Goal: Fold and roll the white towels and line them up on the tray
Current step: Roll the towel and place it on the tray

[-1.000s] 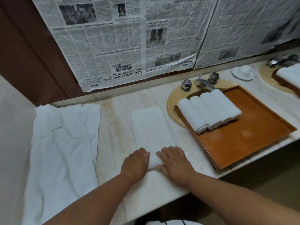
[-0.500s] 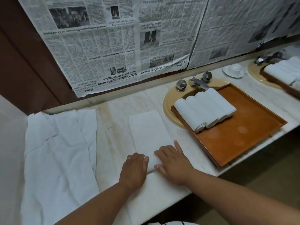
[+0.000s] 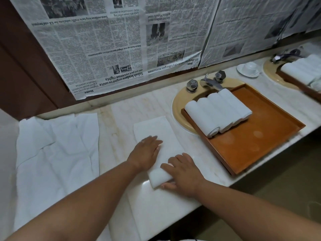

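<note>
A white towel (image 3: 156, 129), folded into a long strip, lies on the marble counter in front of me, and its near end is curled into a small roll. My right hand (image 3: 182, 173) grips that roll, fingers curled over it and thumb at its near side. My left hand (image 3: 145, 152) rests flat on the strip just beyond the roll, fingers straight. Several rolled white towels (image 3: 217, 110) lie side by side at the far left end of the brown wooden tray (image 3: 251, 150), which sits over a sink to my right.
A heap of unfolded white towels (image 3: 55, 153) covers the counter's left side. A chrome faucet (image 3: 210, 83) and the tan sink rim (image 3: 177, 108) lie behind the tray. A white cup and saucer (image 3: 249, 67) and a second towel-laden tray (image 3: 302, 84) stand far right. Newspaper covers the wall.
The towel's near end has been turned over into a small roll under my right hand. My left hand has slid forward along the strip and now lies flat.
</note>
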